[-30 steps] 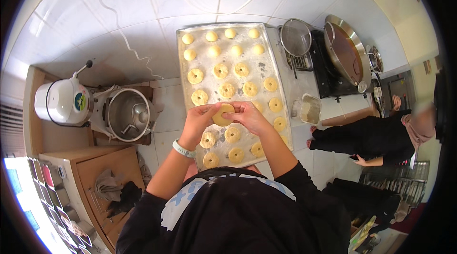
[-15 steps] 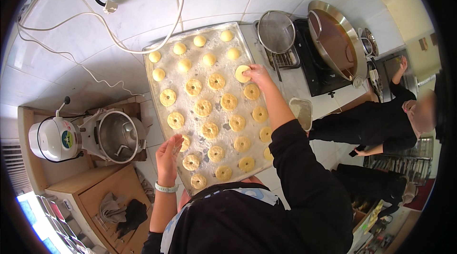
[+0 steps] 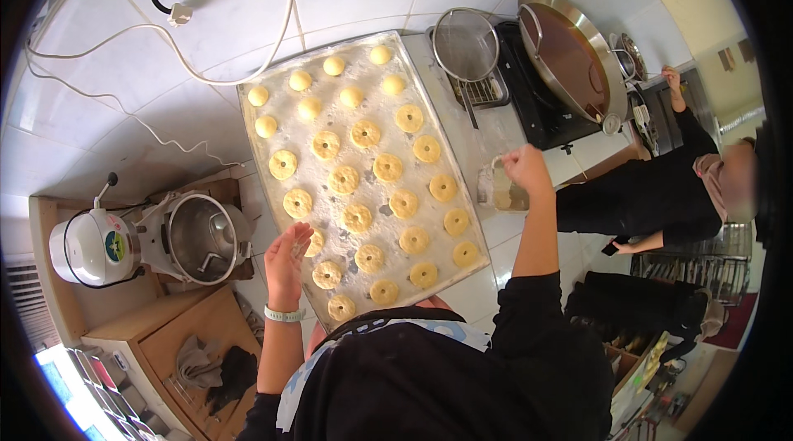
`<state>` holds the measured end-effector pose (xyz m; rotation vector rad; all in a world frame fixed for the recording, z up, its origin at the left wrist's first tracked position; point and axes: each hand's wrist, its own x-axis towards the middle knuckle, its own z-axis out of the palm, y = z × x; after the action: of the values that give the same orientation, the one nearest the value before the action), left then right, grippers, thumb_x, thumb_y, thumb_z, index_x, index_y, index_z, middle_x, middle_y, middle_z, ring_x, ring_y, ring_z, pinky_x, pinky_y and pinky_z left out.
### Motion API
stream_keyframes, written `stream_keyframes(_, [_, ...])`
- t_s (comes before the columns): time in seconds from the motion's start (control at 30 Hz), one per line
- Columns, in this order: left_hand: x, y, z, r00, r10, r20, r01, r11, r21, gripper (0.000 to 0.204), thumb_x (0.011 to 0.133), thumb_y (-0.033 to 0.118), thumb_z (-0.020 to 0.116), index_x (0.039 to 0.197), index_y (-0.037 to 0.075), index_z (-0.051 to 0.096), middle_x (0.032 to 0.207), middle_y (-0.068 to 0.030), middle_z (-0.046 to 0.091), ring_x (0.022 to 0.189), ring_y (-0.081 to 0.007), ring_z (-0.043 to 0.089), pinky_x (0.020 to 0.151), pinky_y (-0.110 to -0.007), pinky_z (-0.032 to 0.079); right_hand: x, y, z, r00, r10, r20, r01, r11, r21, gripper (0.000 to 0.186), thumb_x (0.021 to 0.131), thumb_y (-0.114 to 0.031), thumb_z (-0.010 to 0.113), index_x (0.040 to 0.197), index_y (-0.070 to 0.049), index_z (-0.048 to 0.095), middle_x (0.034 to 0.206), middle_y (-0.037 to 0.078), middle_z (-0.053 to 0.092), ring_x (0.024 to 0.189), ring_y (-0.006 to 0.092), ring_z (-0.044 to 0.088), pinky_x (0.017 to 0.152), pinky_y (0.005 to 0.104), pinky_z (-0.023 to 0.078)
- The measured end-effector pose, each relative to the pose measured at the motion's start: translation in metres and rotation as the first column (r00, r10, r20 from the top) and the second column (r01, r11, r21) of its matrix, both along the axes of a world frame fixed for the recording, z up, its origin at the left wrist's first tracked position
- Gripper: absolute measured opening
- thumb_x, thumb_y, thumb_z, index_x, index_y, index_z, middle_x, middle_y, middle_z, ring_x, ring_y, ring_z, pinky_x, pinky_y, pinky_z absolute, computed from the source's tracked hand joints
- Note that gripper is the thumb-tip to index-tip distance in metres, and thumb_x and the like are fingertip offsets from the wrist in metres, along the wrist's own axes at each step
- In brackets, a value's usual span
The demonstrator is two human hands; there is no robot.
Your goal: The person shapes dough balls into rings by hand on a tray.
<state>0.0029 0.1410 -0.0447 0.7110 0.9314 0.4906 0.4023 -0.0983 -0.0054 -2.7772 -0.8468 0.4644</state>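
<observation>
A floured metal tray (image 3: 273,218) carries several dough rings (image 3: 387,167) and, along its far end, several smooth dough balls (image 3: 351,97). Beyond the tray's right side, my right hand (image 3: 529,170) is closed at the rim of a clear plastic container (image 3: 505,196); whatever its fingers hold is hidden. My left hand (image 3: 287,263) hovers by the tray's left edge, fingers stretched and dusted with flour, partly covering one dough ring (image 3: 314,244). The ring farthest up the right column (image 3: 409,117) lies flat with a hole in its middle.
Right of the tray sit a round sieve (image 3: 465,45) and a wide pan of brown liquid (image 3: 566,61) on a black burner (image 3: 541,94). A mixer with a steel bowl (image 3: 205,236) is at left. A person in black (image 3: 648,181) stands at right.
My right hand has left the dough piece and moved right and down to the plastic container. That piece, formerly a flat disc, now shows a hole. My left hand has barely moved.
</observation>
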Motion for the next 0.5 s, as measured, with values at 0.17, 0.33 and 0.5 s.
stream_keyframes(0.17, [0.01, -0.005, 0.001, 0.998, -0.056, 0.029, 0.057, 0.998, -0.018, 0.029, 0.09, 0.022, 0.053, 0.105, -0.002, 0.059, 0.105, -0.0114, 0.062, 0.101, -0.0232, 0.058, 0.092, -0.034, 0.042, -0.016, -0.029, -0.075, 0.977, 0.097, 0.192, -0.054, 0.975, -0.217, 0.018, 0.077, -0.01, 0.05, 0.081, 0.001, 0.064, 0.085, 0.025, 0.062, 0.081, 0.0364, 0.062, 0.07, 0.0425, 0.05])
stream_keyframes(0.33, [0.021, -0.005, 0.007, 0.995, -0.095, 0.021, 0.096, 0.995, -0.019, 0.029, 0.09, 0.022, 0.054, 0.105, -0.002, 0.059, 0.102, -0.0114, 0.062, 0.1, -0.0232, 0.059, 0.091, -0.035, 0.042, -0.02, -0.024, -0.09, 0.976, -0.023, 0.217, 0.048, 0.993, -0.11, 0.02, 0.082, -0.008, 0.047, 0.08, 0.003, 0.063, 0.086, 0.025, 0.062, 0.084, 0.0387, 0.062, 0.073, 0.0453, 0.05])
stream_keyframes(0.5, [0.03, -0.007, 0.001, 0.986, -0.114, 0.119, 0.128, 0.985, -0.115, 0.031, 0.091, 0.026, 0.052, 0.1, -0.003, 0.06, 0.101, -0.0131, 0.063, 0.097, -0.025, 0.06, 0.092, -0.036, 0.043, -0.04, -0.027, -0.029, 0.98, 0.131, 0.149, -0.106, 0.98, -0.165, 0.019, 0.082, -0.01, 0.051, 0.079, 0.004, 0.063, 0.082, 0.024, 0.063, 0.078, 0.0386, 0.062, 0.071, 0.0429, 0.05])
